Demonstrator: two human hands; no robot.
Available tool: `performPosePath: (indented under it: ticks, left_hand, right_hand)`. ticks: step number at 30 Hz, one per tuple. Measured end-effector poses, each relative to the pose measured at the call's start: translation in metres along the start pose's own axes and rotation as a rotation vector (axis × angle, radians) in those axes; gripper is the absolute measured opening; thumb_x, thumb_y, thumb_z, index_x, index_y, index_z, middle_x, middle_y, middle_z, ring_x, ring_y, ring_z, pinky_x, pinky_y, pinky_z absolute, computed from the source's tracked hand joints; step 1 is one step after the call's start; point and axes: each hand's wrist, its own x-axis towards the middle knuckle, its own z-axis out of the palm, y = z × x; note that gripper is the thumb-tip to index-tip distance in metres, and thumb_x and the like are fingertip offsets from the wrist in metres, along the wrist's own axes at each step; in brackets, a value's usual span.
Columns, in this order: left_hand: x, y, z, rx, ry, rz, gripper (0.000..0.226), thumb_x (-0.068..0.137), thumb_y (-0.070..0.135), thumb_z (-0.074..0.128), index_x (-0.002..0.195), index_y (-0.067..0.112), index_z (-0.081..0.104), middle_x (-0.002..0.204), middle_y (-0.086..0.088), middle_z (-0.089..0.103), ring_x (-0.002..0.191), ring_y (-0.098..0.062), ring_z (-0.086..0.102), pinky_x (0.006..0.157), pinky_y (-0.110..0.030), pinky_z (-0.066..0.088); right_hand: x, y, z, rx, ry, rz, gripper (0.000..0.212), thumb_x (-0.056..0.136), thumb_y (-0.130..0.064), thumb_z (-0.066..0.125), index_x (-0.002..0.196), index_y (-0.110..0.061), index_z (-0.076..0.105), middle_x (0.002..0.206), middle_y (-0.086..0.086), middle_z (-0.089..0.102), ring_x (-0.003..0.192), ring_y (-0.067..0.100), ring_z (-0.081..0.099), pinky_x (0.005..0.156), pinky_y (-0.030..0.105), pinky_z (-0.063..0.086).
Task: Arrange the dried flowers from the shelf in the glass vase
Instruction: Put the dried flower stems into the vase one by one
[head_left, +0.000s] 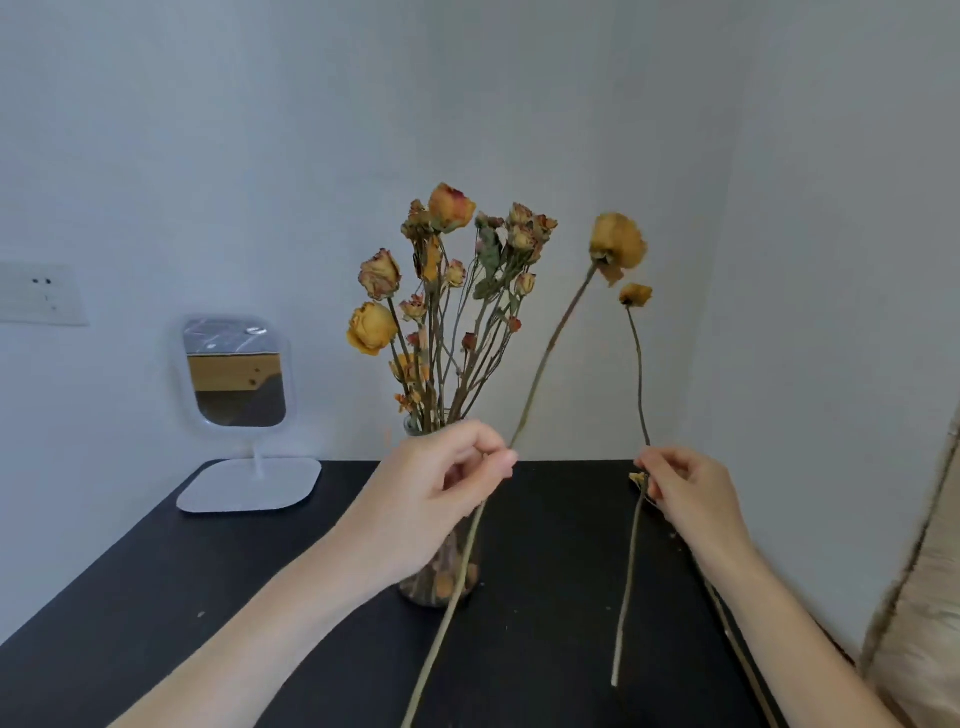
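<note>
A glass vase (439, 584) stands mid-table, mostly hidden behind my left hand, and holds a bunch of dried roses (447, 280). My left hand (431, 499) pinches a long-stemmed dried yellow flower (617, 241) that leans up to the right, its stem reaching down past the vase's front. To the right, my right hand (685, 493) grips a thinner stem upright with a small dried yellow bloom (636, 295) on top. Both held stems are outside the vase.
The black table (156, 597) runs to the white walls. A small white-framed mirror (236, 374) on a flat base stands at the back left. A wall socket (41, 293) is at far left. Beige fabric (919, 623) hangs at the right edge; another stem lies under my right forearm.
</note>
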Motion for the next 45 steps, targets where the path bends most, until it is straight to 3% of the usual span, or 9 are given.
performPosePath:
  ticks: [4, 9, 15, 23, 28, 33, 36, 41, 45]
  left_hand:
    - [0.003, 0.006, -0.026, 0.069, 0.274, 0.086, 0.024, 0.081, 0.050, 0.044, 0.080, 0.030, 0.057, 0.074, -0.001, 0.060, 0.065, -0.014, 0.056, 0.057, -0.022, 0.043]
    - [0.018, 0.006, -0.049, 0.143, 0.521, 0.101, 0.015, 0.092, 0.030, 0.044, 0.078, 0.035, 0.047, 0.058, 0.007, 0.046, 0.055, -0.003, 0.044, 0.049, -0.014, 0.034]
    - [0.039, 0.015, -0.066, 0.223, 0.696, 0.173, 0.011, 0.097, 0.018, 0.041, 0.087, 0.016, 0.046, 0.060, 0.014, 0.042, 0.056, 0.001, 0.044, 0.050, -0.012, 0.034]
    - [0.056, 0.032, -0.080, 0.291, 0.816, 0.255, 0.011, 0.098, 0.015, 0.040, 0.087, 0.016, 0.044, 0.060, 0.013, 0.040, 0.055, 0.001, 0.043, 0.049, -0.010, 0.032]
    - [0.062, 0.037, -0.088, 0.281, 0.869, 0.276, 0.011, 0.099, 0.017, 0.038, 0.088, 0.016, 0.043, 0.059, 0.007, 0.039, 0.056, -0.011, 0.037, 0.050, -0.023, 0.028]
    - [0.064, 0.030, -0.080, 0.325, 0.827, 0.259, 0.011, 0.098, 0.015, 0.039, 0.088, 0.017, 0.044, 0.059, 0.012, 0.040, 0.054, 0.001, 0.043, 0.049, -0.010, 0.031]
    - [0.063, 0.022, -0.074, 0.321, 0.795, 0.229, 0.010, 0.098, 0.016, 0.040, 0.089, 0.017, 0.044, 0.062, 0.012, 0.042, 0.058, 0.002, 0.044, 0.053, -0.011, 0.034]
    - [0.070, 0.026, -0.072, 0.344, 0.792, 0.236, 0.013, 0.098, 0.016, 0.040, 0.092, 0.010, 0.050, 0.063, 0.009, 0.045, 0.059, -0.012, 0.047, 0.054, -0.017, 0.034]
    - [0.074, 0.028, -0.070, 0.384, 0.752, 0.259, 0.018, 0.097, 0.015, 0.041, 0.094, 0.002, 0.053, 0.069, -0.010, 0.054, 0.063, -0.026, 0.052, 0.057, -0.028, 0.037]
  right_hand:
    - [-0.003, -0.007, 0.009, 0.016, -0.028, -0.012, 0.017, 0.091, -0.025, 0.056, 0.081, -0.016, 0.066, 0.063, 0.001, 0.057, 0.059, 0.013, 0.052, 0.057, 0.021, 0.038]
    - [-0.008, -0.015, 0.021, -0.005, -0.078, -0.023, 0.017, 0.091, -0.028, 0.055, 0.090, -0.015, 0.066, 0.071, 0.003, 0.060, 0.072, 0.016, 0.058, 0.073, 0.030, 0.046]
    - [-0.010, -0.018, 0.029, -0.017, -0.091, -0.020, 0.018, 0.091, -0.026, 0.055, 0.097, -0.013, 0.065, 0.074, 0.005, 0.062, 0.076, 0.019, 0.060, 0.080, 0.035, 0.049]
    - [-0.008, -0.019, 0.030, -0.060, -0.105, -0.046, 0.014, 0.091, -0.027, 0.054, 0.094, -0.018, 0.064, 0.073, 0.004, 0.062, 0.073, 0.017, 0.060, 0.074, 0.031, 0.046]
    - [-0.009, -0.023, 0.031, -0.039, -0.115, -0.060, 0.011, 0.091, -0.024, 0.054, 0.090, -0.019, 0.063, 0.072, 0.004, 0.061, 0.073, 0.017, 0.060, 0.074, 0.030, 0.046]
    - [-0.007, -0.024, 0.033, -0.039, -0.117, -0.074, 0.010, 0.092, -0.024, 0.054, 0.086, -0.022, 0.062, 0.071, 0.002, 0.060, 0.072, 0.016, 0.060, 0.073, 0.028, 0.046]
    - [-0.006, -0.023, 0.033, -0.039, -0.120, -0.077, 0.010, 0.091, -0.024, 0.054, 0.086, -0.023, 0.062, 0.071, 0.000, 0.061, 0.072, 0.015, 0.060, 0.067, 0.024, 0.045]
    - [-0.006, -0.023, 0.034, -0.034, -0.119, -0.073, 0.009, 0.091, -0.023, 0.054, 0.087, -0.022, 0.062, 0.072, 0.000, 0.061, 0.072, 0.015, 0.060, 0.066, 0.022, 0.045]
    - [-0.006, -0.023, 0.033, -0.046, -0.120, -0.077, 0.011, 0.092, -0.023, 0.054, 0.091, -0.018, 0.063, 0.071, 0.002, 0.061, 0.072, 0.016, 0.060, 0.067, 0.023, 0.045]
